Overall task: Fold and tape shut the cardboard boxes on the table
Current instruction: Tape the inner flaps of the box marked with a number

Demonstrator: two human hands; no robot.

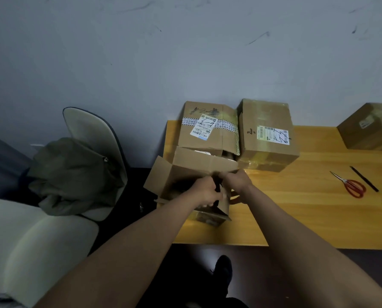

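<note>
Labels first: box at the far left corner of the table point(296, 218) — a taped box point(207, 130) with a white shipping label bearing barcodes and a black hand-drawn scrawl; patterned black-and-white tape runs across its top; more black marker scribble near its far edge; none of the print legible. Second taped box point(269, 134) just beside it on the right, touching or nearly so; white-and-green label with barcode and a black scribble, plus a small dark printed mark to the label's left; text too small to read. Third box point(370, 127) at the far right edge of the table, well apart, small pale label, unreadable.

Open box point(192, 172) sits at the left edge of the table, in front of the first taped box and overhanging the table's left side; far flap raised, left flap splayed outward, interior dark.

Left hand point(204, 192): fingers curled, pinching a cardboard flap at the box's near right part. Right hand point(236, 181): fingers curled over the box's top right edge, close against the left hand; exact finger contact on the right not resolvable, a dark item between the hands unidentified.

Red-handled scissors point(350, 185) lie toward the right of the table, blades apart; a thin black stick point(364, 178) just beside them. Chair point(92, 138) left of the table carries a green garment point(74, 174).
</note>
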